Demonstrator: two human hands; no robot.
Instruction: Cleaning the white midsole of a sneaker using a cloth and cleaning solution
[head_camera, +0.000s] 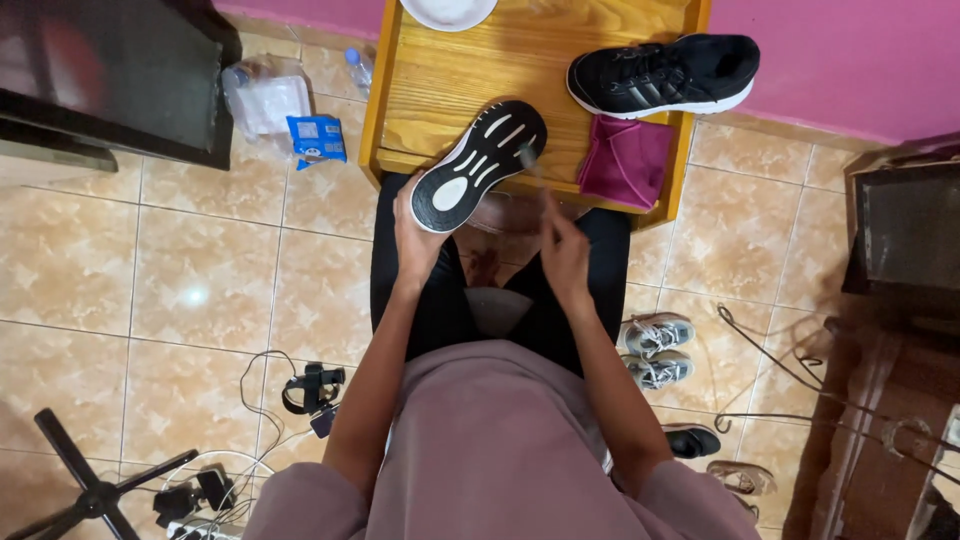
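My left hand (415, 238) holds a black sneaker (478, 165) turned sole up, its black-and-white sole facing me, over the near edge of a wooden tray table (440, 80). My right hand (563, 250) grips a small brush (527, 158) whose blurred head is at the sole's right side. The matching black sneaker (662, 75) lies on its side at the table's far right, and a folded magenta cloth (625, 160) lies just in front of it.
A white bowl (448, 12) sits at the table's far edge. On the tiled floor are a plastic bag (265, 95), a blue packet (317, 138), a bottle (360, 68), grey sneakers (655, 350), cables and a tripod (90, 490). Dark furniture stands left and right.
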